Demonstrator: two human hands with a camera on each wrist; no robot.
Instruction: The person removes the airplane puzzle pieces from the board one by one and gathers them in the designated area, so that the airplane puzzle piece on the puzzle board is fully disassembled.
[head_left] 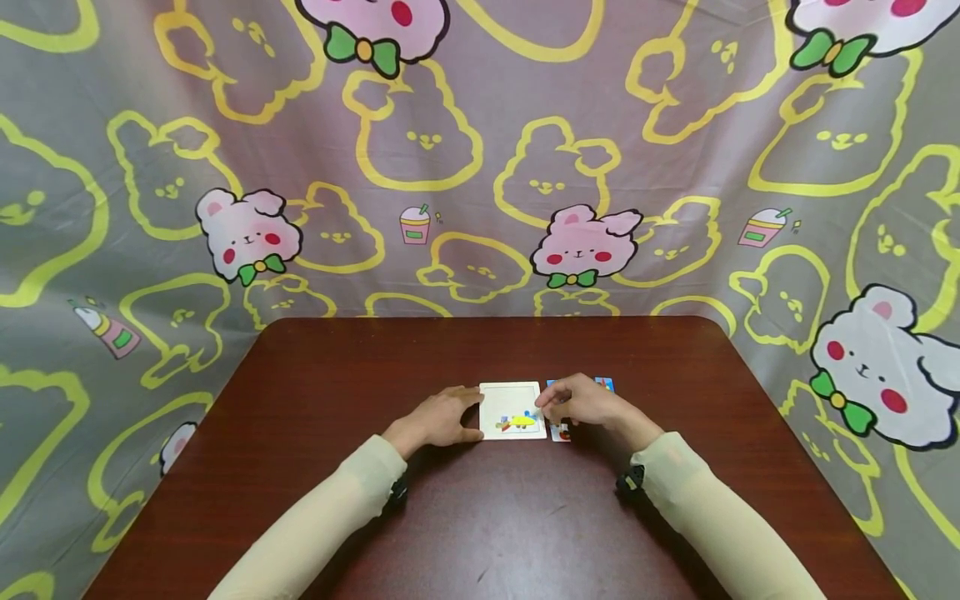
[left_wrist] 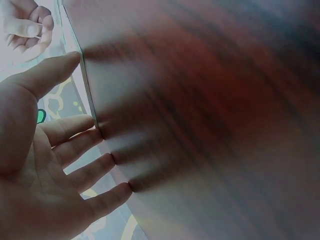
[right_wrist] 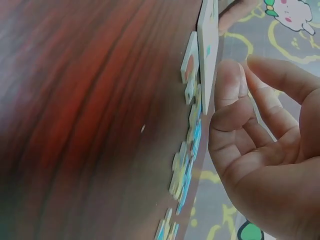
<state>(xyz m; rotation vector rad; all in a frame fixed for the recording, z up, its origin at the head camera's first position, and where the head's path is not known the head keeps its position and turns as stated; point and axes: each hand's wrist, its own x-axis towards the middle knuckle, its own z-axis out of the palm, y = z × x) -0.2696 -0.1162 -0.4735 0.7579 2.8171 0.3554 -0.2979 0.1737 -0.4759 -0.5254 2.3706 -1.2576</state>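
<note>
A white square puzzle board (head_left: 510, 400) lies on the table, with a yellow, blue and red patch of jigsaw pieces (head_left: 519, 422) along its near side. My left hand (head_left: 442, 417) touches the board's left edge; in the left wrist view that hand (left_wrist: 60, 150) has its fingers spread and fairly straight along the edge. My right hand (head_left: 581, 402) hovers by the board's right side with bent fingers. In the right wrist view, thumb and index finger of this hand (right_wrist: 265, 125) come close together; whether a piece is between them cannot be made out.
Loose colourful puzzle pieces (head_left: 561, 432) lie right of the board, partly under the right hand. They run along the brown table (right_wrist: 100, 100) in the right wrist view. A patterned curtain (head_left: 465, 167) hangs behind and beside the table.
</note>
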